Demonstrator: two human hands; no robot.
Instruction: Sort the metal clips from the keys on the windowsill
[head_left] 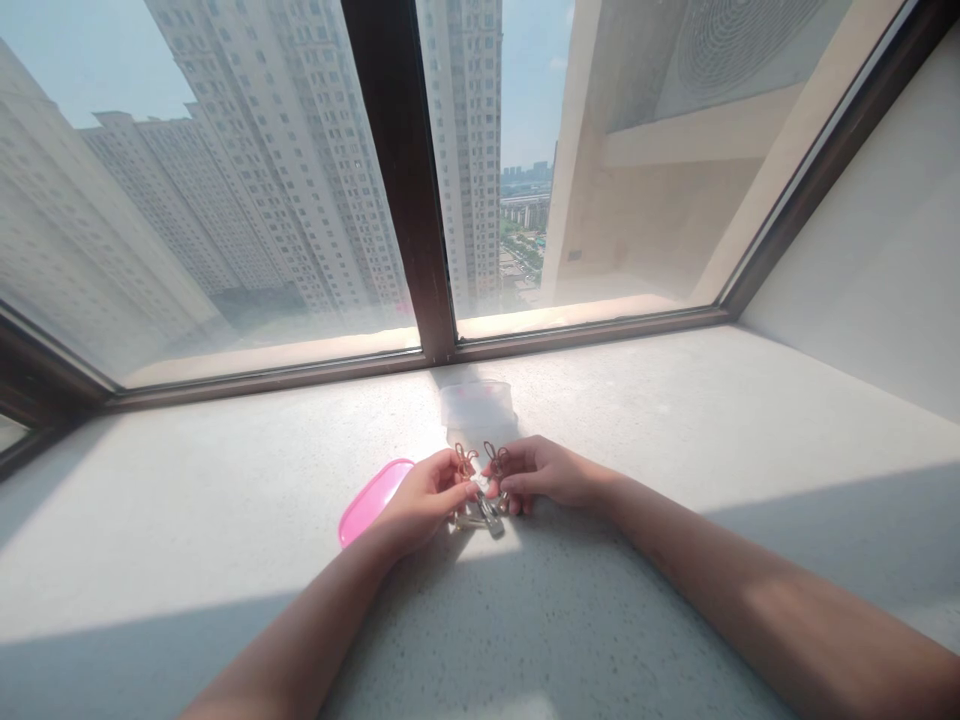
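Observation:
My left hand [427, 497] is closed in a pinch on a copper-coloured looped clip [464, 457], its thin loops standing up above the fingertips. Close beside it, my right hand [541, 470] pinches a second copper-coloured looped clip [493, 458]. The lower ends of both are hidden by fingers. Just under the fingertips, silver metal clips [492, 524] lie in a small cluster on the pale speckled sill; I cannot tell whether the fingers touch them. Something small and white shows between the two hands, too small to name.
A clear plastic box [477, 405] stands beyond my hands, near the window frame [439, 340]. The pink lid [373, 502] lies left of my left hand, partly behind it. A wall [870, 220] closes the speckled sill [637, 400] on the right.

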